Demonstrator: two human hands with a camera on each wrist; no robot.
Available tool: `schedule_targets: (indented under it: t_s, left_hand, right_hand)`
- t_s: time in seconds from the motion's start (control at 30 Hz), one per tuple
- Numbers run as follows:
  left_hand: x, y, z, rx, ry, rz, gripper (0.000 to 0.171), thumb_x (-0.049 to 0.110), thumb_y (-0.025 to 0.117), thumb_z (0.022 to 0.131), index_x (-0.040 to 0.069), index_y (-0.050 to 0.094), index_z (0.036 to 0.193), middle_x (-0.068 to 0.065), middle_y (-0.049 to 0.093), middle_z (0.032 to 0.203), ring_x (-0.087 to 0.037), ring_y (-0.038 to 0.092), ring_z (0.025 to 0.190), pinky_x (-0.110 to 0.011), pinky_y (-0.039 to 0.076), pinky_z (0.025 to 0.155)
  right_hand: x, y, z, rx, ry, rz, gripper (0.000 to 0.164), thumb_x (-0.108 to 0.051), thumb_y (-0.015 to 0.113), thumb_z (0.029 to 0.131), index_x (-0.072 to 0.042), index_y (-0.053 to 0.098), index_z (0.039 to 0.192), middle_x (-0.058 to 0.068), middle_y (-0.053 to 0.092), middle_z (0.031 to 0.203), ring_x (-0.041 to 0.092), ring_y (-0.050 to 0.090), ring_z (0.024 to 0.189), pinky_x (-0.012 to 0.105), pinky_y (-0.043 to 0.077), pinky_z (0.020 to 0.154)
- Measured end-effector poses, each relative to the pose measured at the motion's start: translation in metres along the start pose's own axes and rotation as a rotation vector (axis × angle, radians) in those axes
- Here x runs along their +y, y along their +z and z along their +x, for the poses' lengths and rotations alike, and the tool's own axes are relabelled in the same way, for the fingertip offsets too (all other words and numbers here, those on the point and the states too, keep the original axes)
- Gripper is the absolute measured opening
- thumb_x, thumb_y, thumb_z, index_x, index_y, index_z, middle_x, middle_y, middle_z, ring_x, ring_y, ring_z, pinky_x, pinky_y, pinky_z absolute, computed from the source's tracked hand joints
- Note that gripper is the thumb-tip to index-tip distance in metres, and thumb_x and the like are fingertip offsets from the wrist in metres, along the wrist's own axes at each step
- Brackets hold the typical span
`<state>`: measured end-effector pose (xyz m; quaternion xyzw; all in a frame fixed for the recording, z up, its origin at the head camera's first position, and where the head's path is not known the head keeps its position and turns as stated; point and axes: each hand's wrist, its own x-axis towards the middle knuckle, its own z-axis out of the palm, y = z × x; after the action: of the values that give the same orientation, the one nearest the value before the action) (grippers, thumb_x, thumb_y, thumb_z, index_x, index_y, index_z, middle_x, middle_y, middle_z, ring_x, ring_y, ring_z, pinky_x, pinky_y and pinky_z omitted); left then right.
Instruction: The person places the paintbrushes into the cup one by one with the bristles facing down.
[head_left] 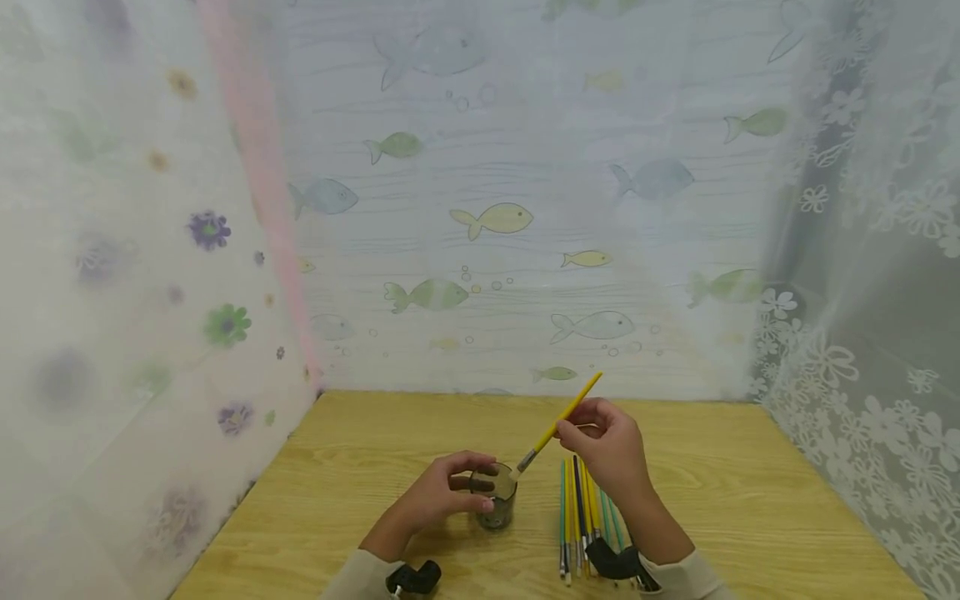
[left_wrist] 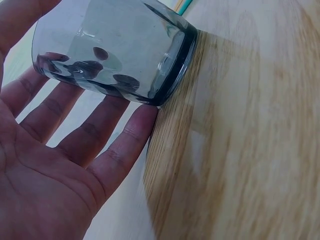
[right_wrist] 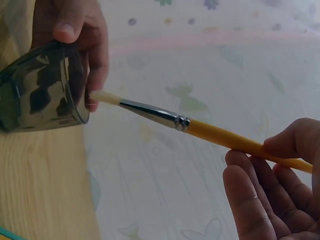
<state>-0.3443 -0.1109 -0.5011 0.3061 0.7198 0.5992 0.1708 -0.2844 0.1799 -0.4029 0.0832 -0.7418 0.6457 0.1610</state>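
Observation:
A smoky grey glass cup [head_left: 495,510] stands on the table, and my left hand [head_left: 444,498] holds it with fingers and thumb around its sides. In the left wrist view the fingertips [left_wrist: 142,117] touch the glass wall near its base. My right hand [head_left: 611,446] pinches the yellow handle of a paintbrush [right_wrist: 220,135] between thumb and fingers. The brush tilts with its pale bristles down by the cup's rim, its handle end up to the right. In the right wrist view the bristles overlap the rim's edge; whether they touch it I cannot tell.
Several more paintbrushes [head_left: 577,517], with yellow, green and dark handles, lie side by side right of the cup, partly under my right wrist. The wooden table [head_left: 390,425] ends at a back curtain [head_left: 510,275] printed with fish. Floral sheets hang at both sides.

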Motion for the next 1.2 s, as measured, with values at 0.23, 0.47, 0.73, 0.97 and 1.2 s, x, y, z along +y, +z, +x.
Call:
schedule_targets:
  t_s: [0.23,0.47,0.73,0.97,1.2]
  left_hand:
    - [0.001,0.0,-0.001,0.015,-0.005,0.021,0.06,0.022,0.079,0.094,0.015,0.055,0.148,-0.017,0.057,0.147,-0.033,0.062,0.127,-0.038,0.058,0.097]
    - [0.001,0.0,-0.001,0.014,-0.003,0.022,0.059,0.022,0.078,0.095,0.015,0.055,0.148,-0.019,0.056,0.147,-0.034,0.062,0.127,-0.039,0.058,0.097]
    - [0.001,0.001,0.0,0.006,-0.002,0.02,0.056,0.016,0.074,0.097,0.014,0.054,0.149,-0.019,0.055,0.148,-0.034,0.062,0.128,-0.039,0.059,0.095]
    - [0.001,0.0,0.0,0.01,-0.003,0.026,0.053,0.017,0.074,0.097,0.018,0.056,0.148,-0.017,0.056,0.147,-0.034,0.062,0.127,-0.039,0.058,0.096]
    - [0.001,0.0,0.0,0.006,-0.002,0.028,0.056,0.018,0.075,0.097,0.015,0.054,0.149,-0.018,0.055,0.147,-0.033,0.062,0.127,-0.039,0.057,0.098]
  right_hand:
    - [0.011,0.011,-0.001,-0.012,0.008,-0.005,0.028,-0.013,0.08,0.092,-0.003,0.069,0.115,0.015,0.073,0.106,0.026,0.077,0.09,0.031,0.064,0.077]
    - [0.021,0.022,-0.003,-0.025,0.015,-0.027,0.026,-0.015,0.081,0.09,-0.004,0.071,0.112,0.012,0.074,0.101,0.026,0.077,0.089,0.031,0.064,0.075]
    - [0.03,0.031,-0.004,-0.038,0.046,-0.036,0.02,-0.011,0.081,0.09,-0.008,0.071,0.108,0.008,0.075,0.097,0.023,0.077,0.086,0.032,0.064,0.073]
    - [0.034,0.036,-0.006,-0.053,0.071,-0.066,0.02,-0.014,0.081,0.09,-0.008,0.072,0.107,0.006,0.075,0.095,0.02,0.077,0.084,0.034,0.064,0.073]
    - [0.042,0.039,-0.007,-0.072,0.091,-0.097,0.023,-0.017,0.082,0.089,-0.009,0.071,0.107,0.005,0.075,0.094,0.021,0.076,0.082,0.04,0.064,0.073]
